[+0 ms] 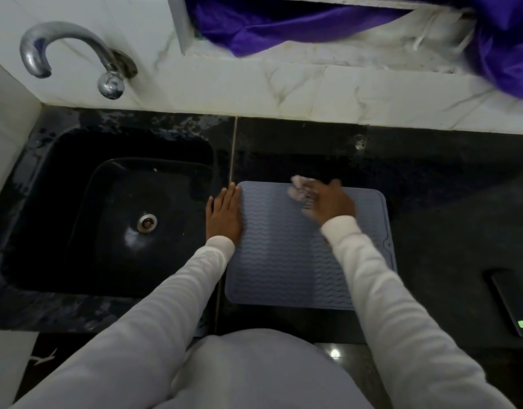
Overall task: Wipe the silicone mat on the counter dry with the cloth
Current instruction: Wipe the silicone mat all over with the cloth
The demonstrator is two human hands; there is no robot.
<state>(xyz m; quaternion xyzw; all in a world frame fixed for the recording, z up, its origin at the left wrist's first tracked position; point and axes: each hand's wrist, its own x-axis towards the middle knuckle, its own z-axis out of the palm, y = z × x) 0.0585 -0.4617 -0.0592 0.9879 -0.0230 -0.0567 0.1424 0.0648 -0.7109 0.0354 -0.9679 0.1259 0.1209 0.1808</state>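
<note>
A grey-blue silicone mat [284, 255] with a wavy ribbed surface lies flat on the black counter [446, 208], just right of the sink. My right hand [332, 202] presses a small pale cloth [298, 188] onto the mat near its far edge; the hand is blurred. The cloth pokes out to the left of the fingers. My left hand [225, 215] lies flat, fingers together, on the mat's left edge and the counter beside it. Both arms wear white sleeves.
A black sink [112, 219] with a metal drain sits left of the mat, under a chrome tap [74, 54] on the white marble wall. A dark phone [514, 305] lies at the counter's right front. Purple fabric [313, 25] hangs over the ledge behind.
</note>
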